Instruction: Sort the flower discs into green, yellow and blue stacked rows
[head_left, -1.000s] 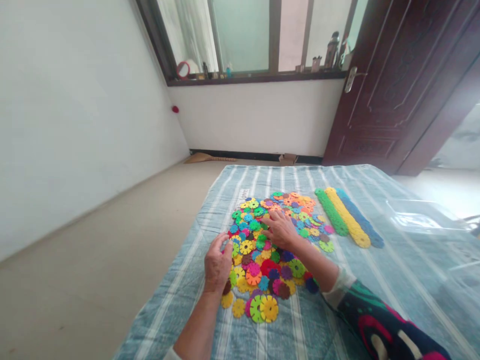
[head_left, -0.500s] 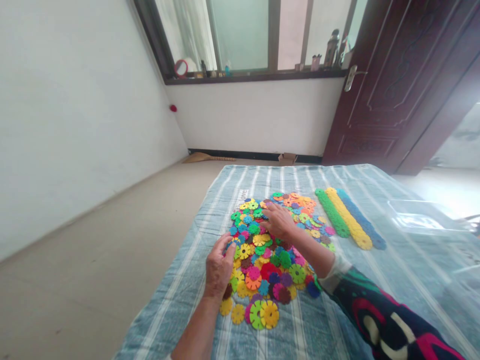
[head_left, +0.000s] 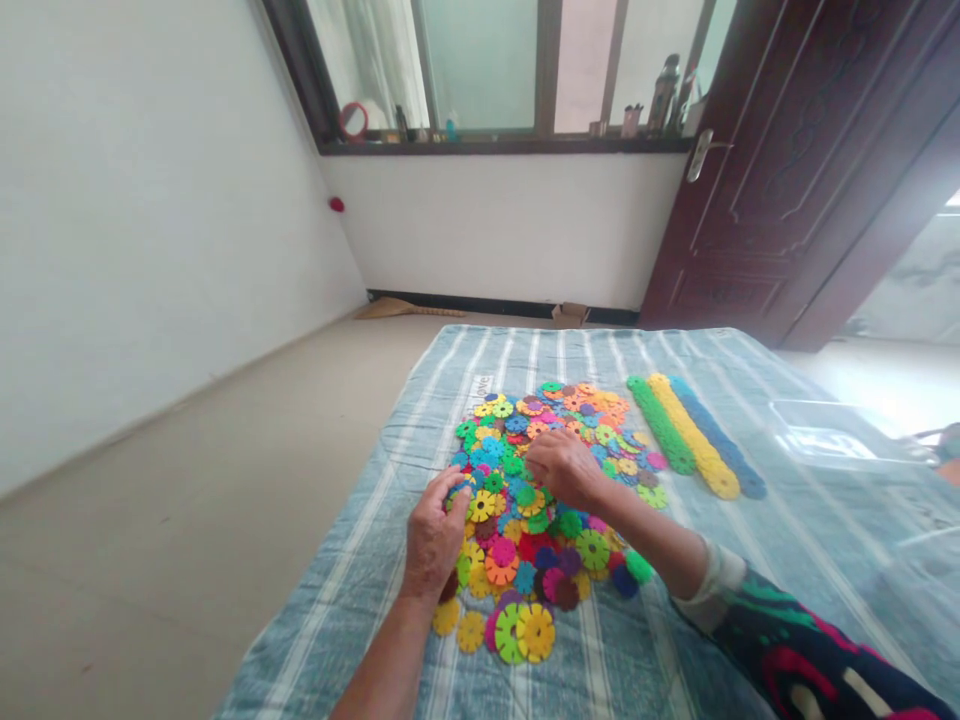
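Note:
A heap of flat, multicoloured plastic snowflake discs (head_left: pixel 517 510) lies on a striped blue quilt (head_left: pixel 600 355). My left hand (head_left: pixel 433 535) is curled at the heap's left edge, its fingertips among the discs, close to a blue disc (head_left: pixel 459 490). Whether it grips that disc, I cannot tell. My right hand (head_left: pixel 564 468) rests on the middle of the heap with its fingers bunched downward. To the right lie long joined strips of green (head_left: pixel 661 425), yellow (head_left: pixel 694 437) and blue (head_left: pixel 716 440) discs, untouched by either hand.
A clear plastic box or lid (head_left: pixel 832 430) lies on the quilt's right side. Beyond the quilt are a tiled floor (head_left: pixel 225 500), a broom (head_left: pixel 409 311), a cardboard piece (head_left: pixel 571 314) and a dark wooden door (head_left: pixel 720 230).
My right hand has shifted toward me over the heap. A green disc now lies near my right forearm, and the view has tilted slightly. My left hand stays at the heap's left edge.

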